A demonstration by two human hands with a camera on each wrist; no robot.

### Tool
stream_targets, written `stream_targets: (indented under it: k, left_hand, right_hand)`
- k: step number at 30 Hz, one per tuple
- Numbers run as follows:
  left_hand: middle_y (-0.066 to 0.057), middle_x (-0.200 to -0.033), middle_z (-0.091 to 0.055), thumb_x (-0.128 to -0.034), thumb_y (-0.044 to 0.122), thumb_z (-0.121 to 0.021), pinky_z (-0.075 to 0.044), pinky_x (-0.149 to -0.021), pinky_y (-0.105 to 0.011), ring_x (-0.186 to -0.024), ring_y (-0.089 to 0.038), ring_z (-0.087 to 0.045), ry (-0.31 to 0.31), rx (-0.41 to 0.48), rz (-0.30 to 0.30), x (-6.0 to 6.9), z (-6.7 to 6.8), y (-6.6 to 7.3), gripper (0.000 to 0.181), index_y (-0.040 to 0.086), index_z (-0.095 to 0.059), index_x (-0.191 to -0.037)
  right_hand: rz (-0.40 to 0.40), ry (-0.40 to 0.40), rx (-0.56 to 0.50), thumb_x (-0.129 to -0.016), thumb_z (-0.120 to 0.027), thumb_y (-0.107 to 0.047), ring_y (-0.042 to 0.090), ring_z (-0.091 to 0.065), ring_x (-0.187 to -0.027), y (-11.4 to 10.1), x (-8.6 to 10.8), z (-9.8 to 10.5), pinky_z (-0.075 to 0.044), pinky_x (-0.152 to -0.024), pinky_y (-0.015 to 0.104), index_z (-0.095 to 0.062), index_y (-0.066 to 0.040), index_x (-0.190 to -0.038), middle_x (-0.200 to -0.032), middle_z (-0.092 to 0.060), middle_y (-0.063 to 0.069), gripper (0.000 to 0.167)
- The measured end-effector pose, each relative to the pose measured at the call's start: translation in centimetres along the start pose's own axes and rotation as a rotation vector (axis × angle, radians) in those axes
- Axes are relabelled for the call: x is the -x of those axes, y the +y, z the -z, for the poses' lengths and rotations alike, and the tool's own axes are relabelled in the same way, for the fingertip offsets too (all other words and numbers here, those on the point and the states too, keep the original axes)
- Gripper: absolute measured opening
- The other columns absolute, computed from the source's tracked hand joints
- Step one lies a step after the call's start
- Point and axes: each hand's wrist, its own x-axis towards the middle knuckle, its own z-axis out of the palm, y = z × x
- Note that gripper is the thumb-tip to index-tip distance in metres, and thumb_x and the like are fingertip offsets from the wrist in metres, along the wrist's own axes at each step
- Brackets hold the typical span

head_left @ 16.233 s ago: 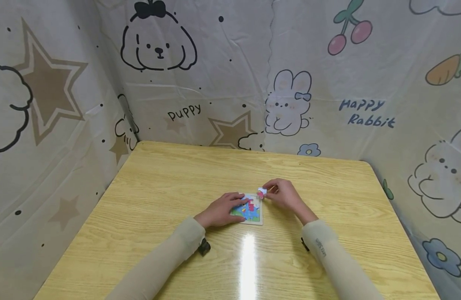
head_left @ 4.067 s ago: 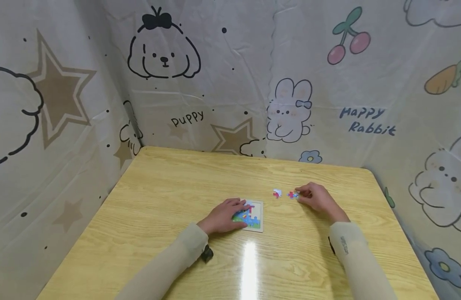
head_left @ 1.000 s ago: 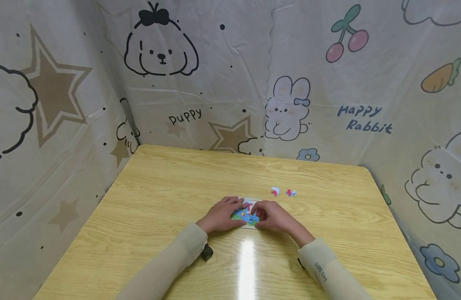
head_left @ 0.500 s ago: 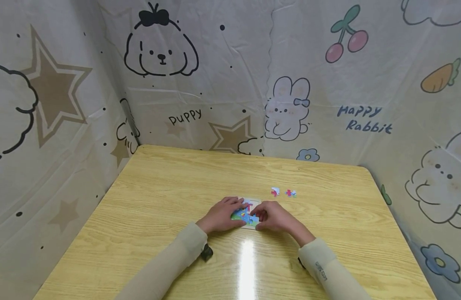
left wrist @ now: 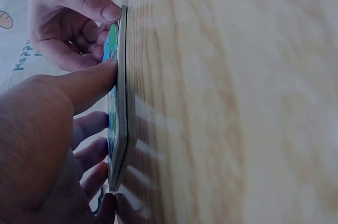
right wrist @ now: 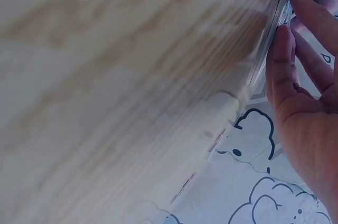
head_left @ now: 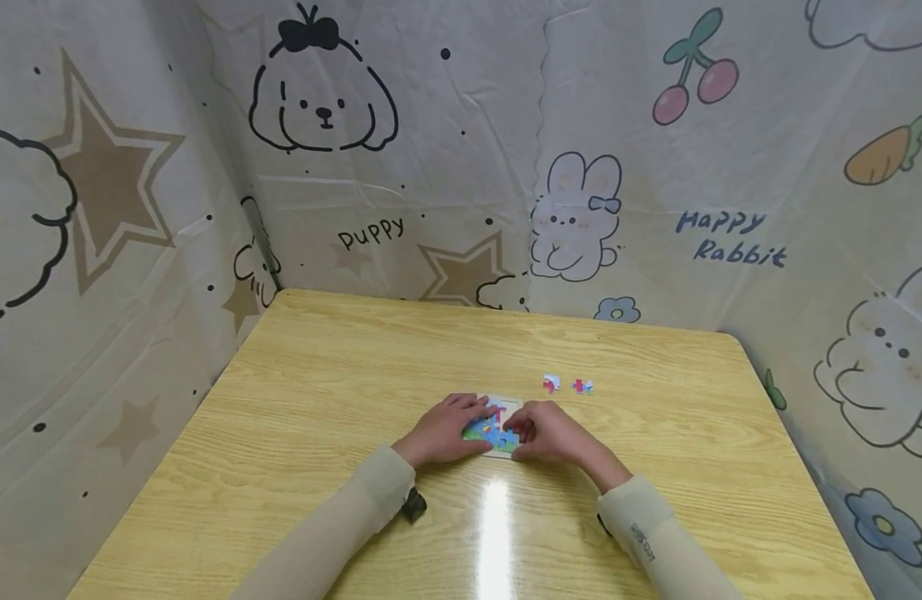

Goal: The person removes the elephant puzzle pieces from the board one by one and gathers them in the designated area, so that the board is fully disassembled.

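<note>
Head view: my left hand [head_left: 442, 429] (fingers spread) rests on the puzzle [head_left: 493, 432]; my right hand [head_left: 548, 433] touches it, hold indeterminate.

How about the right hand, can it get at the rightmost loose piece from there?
Probably yes: the piece lies a little beyond the right hand, and nothing shows on the table between them. The hand would just have to leave the puzzle first.
</note>
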Motion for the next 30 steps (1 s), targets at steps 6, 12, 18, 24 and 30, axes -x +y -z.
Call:
stream_targets:
  k: [6,12,18,24,30]
  left_hand:
    - [-0.005,-0.166,-0.040,-0.0990,0.051,-0.066,-0.031,-0.123,-0.054,-0.155,-0.030,-0.032,0.000,0.005,-0.003,0.0,0.0,0.0,0.067,0.025,-0.046,-0.158]
    - [-0.004,-0.166,-0.040,-0.0992,0.051,-0.065,-0.031,-0.123,-0.054,-0.155,-0.029,-0.032,0.001,-0.001,-0.003,-0.1,0.0,-0.1,0.066,0.026,-0.047,-0.158]
    - [-0.004,-0.166,-0.039,-0.0995,0.051,-0.065,-0.031,-0.124,-0.055,-0.155,-0.030,-0.031,0.000,-0.003,-0.006,-0.1,0.0,-0.1,0.066,0.026,-0.046,-0.158]
    - [-0.004,-0.166,-0.040,-0.0995,0.051,-0.065,-0.031,-0.123,-0.055,-0.155,-0.030,-0.032,-0.001,-0.006,-0.006,0.0,0.0,-0.1,0.067,0.025,-0.046,-0.158]
    - [-0.005,-0.166,-0.039,-0.0995,0.051,-0.064,-0.031,-0.123,-0.055,-0.155,-0.030,-0.031,-0.004,-0.003,-0.004,0.0,0.1,0.1,0.067,0.025,-0.046,-0.158]
  right_hand:
    - [0.013,-0.009,0.008,-0.083,-0.087,-0.009,0.004,-0.061,-0.076,0.1,0.0,0.1,-0.054,-0.069,0.020,-0.077,0.002,-0.115,-0.095,-0.069,0.005,0.036]
    - [0.025,-0.015,0.032,-0.086,-0.084,-0.010,0.004,-0.061,-0.077,0.0,0.1,0.1,-0.054,-0.070,0.021,-0.076,0.001,-0.117,-0.094,-0.069,0.004,0.034]
    - [0.035,-0.014,0.050,-0.088,-0.082,-0.011,0.005,-0.061,-0.078,0.0,0.3,0.2,-0.054,-0.070,0.023,-0.076,0.000,-0.119,-0.096,-0.069,0.003,0.034]
    - [0.045,-0.008,0.057,-0.090,-0.081,-0.013,0.006,-0.061,-0.081,0.3,0.5,0.7,-0.054,-0.073,0.023,-0.075,0.000,-0.121,-0.099,-0.070,0.003,0.035]
    - [0.056,0.015,0.019,-0.091,-0.080,-0.011,0.008,-0.063,-0.085,0.8,0.8,1.4,-0.056,-0.077,0.023,-0.073,0.002,-0.122,-0.102,-0.070,0.006,0.035]
